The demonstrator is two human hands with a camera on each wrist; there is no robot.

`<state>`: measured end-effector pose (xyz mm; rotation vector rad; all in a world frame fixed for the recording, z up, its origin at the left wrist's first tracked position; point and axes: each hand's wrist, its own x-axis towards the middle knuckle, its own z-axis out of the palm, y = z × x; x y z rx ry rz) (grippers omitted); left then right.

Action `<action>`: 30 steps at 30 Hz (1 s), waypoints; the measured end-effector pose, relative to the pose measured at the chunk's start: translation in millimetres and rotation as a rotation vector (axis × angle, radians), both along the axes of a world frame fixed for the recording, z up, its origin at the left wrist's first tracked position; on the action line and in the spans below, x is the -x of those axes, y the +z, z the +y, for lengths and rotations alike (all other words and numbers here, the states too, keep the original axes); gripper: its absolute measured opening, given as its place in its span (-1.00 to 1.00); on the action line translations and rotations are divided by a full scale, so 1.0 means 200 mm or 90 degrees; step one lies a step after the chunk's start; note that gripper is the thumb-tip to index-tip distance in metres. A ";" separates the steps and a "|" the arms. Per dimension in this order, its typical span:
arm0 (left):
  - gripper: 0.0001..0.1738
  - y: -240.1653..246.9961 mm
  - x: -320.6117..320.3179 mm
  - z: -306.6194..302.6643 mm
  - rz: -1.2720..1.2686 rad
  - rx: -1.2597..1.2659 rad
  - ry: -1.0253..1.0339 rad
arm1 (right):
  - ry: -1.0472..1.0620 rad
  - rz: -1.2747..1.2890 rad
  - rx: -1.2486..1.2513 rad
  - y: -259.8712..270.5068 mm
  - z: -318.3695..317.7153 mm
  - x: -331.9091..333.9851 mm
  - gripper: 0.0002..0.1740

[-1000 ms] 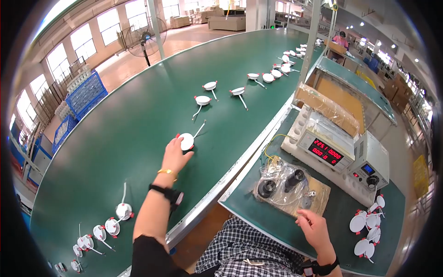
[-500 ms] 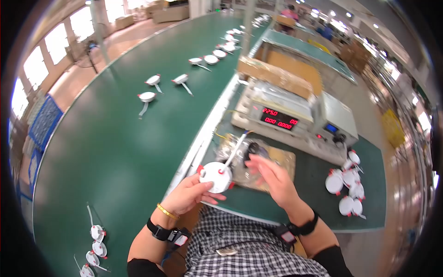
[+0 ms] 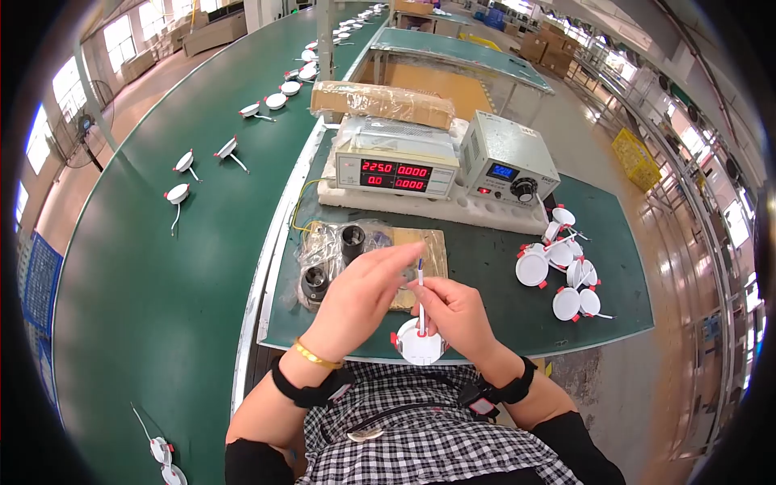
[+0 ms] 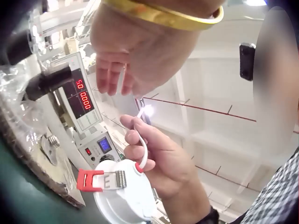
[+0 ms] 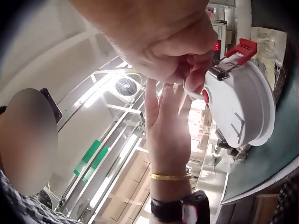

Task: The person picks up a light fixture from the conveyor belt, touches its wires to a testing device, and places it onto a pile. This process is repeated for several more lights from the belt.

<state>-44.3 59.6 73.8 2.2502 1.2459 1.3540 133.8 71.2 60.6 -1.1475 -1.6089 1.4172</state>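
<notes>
A round white downlight [image 3: 420,349] with red-tipped spring clips hangs before my apron, its back turned up. My right hand [image 3: 462,315] pinches its white cable [image 4: 144,148] between thumb and fingers, just below the free end. Bare wire ends, one of them blue, stick up above that grip. Close by the wire ends is my left hand [image 3: 365,291], fingers extended and the fingertips right beside them. Below and behind the hands lies a wooden board [image 3: 436,250] with black cylindrical holders [image 3: 352,241] under clear plastic.
A meter with red digits [image 3: 396,175] and a grey power unit [image 3: 511,162] stand on white foam [image 3: 339,196] at the back. Several downlights [image 3: 532,270] are heaped on the right. More downlights [image 3: 178,194] lie along the green belt [image 3: 162,299] on the left.
My left hand has picked the downlight off the belt and brought it over to the bench. The right hand now grips its cable; the left has released the body and risen to the wire ends.
</notes>
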 end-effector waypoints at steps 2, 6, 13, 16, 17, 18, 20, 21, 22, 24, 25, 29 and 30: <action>-0.51 -0.02 -0.03 0.04 0.046 -0.043 -0.006 | 0.003 -0.018 -0.004 -0.01 0.00 -0.02 -0.76; -0.69 -0.09 -0.05 0.05 0.020 -0.038 0.071 | -0.019 0.010 -0.030 -0.03 -0.02 -0.03 -0.77; -0.80 -0.20 -0.07 0.03 -0.151 0.083 0.181 | -0.080 0.067 -0.049 -0.08 0.02 0.01 -0.76; -0.64 -0.36 -0.04 -0.03 -0.342 0.270 0.125 | -0.123 0.138 -0.053 -0.08 0.07 -0.01 -0.73; -0.57 -0.41 -0.05 -0.09 -0.500 0.443 0.061 | -0.141 0.164 -0.057 -0.08 0.08 -0.02 -0.73; -0.50 -0.45 -0.05 -0.14 -0.656 0.619 -0.008 | -0.159 0.190 -0.060 -0.08 0.09 -0.02 -0.72; -0.40 -0.48 -0.12 -0.23 -0.724 0.710 -0.152 | -0.166 0.200 -0.059 -0.10 0.10 -0.02 -0.72; -0.40 -0.48 -0.17 -0.25 -0.709 0.676 -0.195 | -0.169 0.209 -0.054 -0.11 0.11 -0.01 -0.72; -0.44 -0.49 -0.22 -0.25 -0.707 0.647 -0.204 | -0.173 0.218 -0.050 -0.11 0.11 0.00 -0.72; -0.51 -0.51 -0.27 -0.21 -0.693 0.599 -0.149 | -0.175 0.187 -0.042 -0.09 0.09 0.01 -0.72; -0.51 -0.52 -0.27 -0.20 -0.694 0.598 -0.150 | -0.178 0.159 -0.036 -0.08 0.09 0.01 -0.73; -0.57 -0.51 -0.25 -0.18 -0.668 0.670 -0.171 | -0.184 0.097 -0.079 -0.05 0.11 -0.02 -0.75; -0.58 -0.50 -0.25 -0.18 -0.661 0.680 -0.180 | -0.178 0.059 -0.091 -0.07 0.13 -0.04 -0.78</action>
